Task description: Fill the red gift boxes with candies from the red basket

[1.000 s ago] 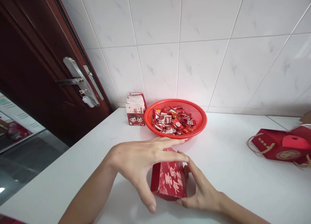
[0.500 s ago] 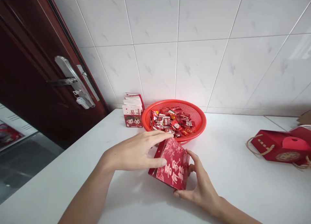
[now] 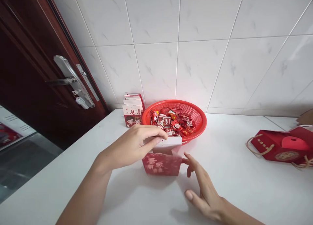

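Observation:
In front of the basket is a small red gift box (image 3: 161, 164) with pale lettering, slightly blurred, its top open and a white-lined flap standing up at the back. My left hand (image 3: 132, 145) comes over its upper left side, thumb and fingers closed together at the flap's edge. At the box's right side my right hand (image 3: 204, 189) is open, thumb and fingers spread, one fingertip close to or touching the box wall. Behind them, a red plastic basket (image 3: 201, 129) holds many wrapped candies (image 3: 174, 122).
Several folded paper boxes with cartoon figures (image 3: 133, 116) stand left of the basket. Red gift boxes with rope handles (image 3: 281, 147) lie at the right of the white table (image 3: 232, 186). A tiled wall (image 3: 202, 65) rises behind, and a dark door (image 3: 36, 55) is at left.
The box has turned from tilted to roughly upright, its opening now showing. My right hand has let go and spread its fingers. The left hand has shifted slightly left, its fingers closing.

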A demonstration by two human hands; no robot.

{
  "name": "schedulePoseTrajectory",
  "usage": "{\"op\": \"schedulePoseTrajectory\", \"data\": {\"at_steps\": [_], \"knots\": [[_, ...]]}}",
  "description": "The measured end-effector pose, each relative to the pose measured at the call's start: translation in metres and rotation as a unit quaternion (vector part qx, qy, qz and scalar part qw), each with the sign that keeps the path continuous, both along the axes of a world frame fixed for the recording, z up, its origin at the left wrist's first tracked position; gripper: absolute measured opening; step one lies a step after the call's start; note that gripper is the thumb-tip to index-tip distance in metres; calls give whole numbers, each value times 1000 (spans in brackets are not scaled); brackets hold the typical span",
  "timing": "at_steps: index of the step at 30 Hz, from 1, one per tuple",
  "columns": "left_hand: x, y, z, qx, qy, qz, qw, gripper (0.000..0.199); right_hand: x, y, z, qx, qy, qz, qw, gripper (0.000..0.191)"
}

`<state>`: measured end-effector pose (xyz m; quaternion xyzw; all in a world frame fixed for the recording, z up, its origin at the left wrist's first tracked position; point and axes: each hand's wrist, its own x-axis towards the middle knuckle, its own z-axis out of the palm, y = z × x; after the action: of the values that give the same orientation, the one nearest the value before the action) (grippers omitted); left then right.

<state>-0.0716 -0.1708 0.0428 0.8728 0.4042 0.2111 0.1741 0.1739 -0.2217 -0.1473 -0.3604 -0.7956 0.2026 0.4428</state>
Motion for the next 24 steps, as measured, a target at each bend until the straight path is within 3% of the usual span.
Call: {"op": "schedulePoseTrajectory", "data": {"at_steps": [3, 7, 11, 15, 18, 24], "knots": [[4, 1, -3, 5, 9, -57, 998, 32, 7, 7, 27, 42, 46, -14, 998, 51], [12, 5, -10, -15, 23, -130, 991, 35, 7, 17, 64, 77, 67, -27, 994, 40], [17, 7, -14, -60, 39, -166, 984, 25, -3, 24, 91, -92, 53, -28, 994, 38], [15, 5, -13, -87, 95, -189, 974, 29, -7, 33, 111, -236, 2, 55, 970, 27], [11, -2, -12, -66, 117, -182, 974, 33, -6, 36, 126, -266, -43, 107, 957, 13], [3, -28, -10, 7, 169, -147, 975, 40, 4, 18, 142, -236, -147, 77, 957, 17]]}}
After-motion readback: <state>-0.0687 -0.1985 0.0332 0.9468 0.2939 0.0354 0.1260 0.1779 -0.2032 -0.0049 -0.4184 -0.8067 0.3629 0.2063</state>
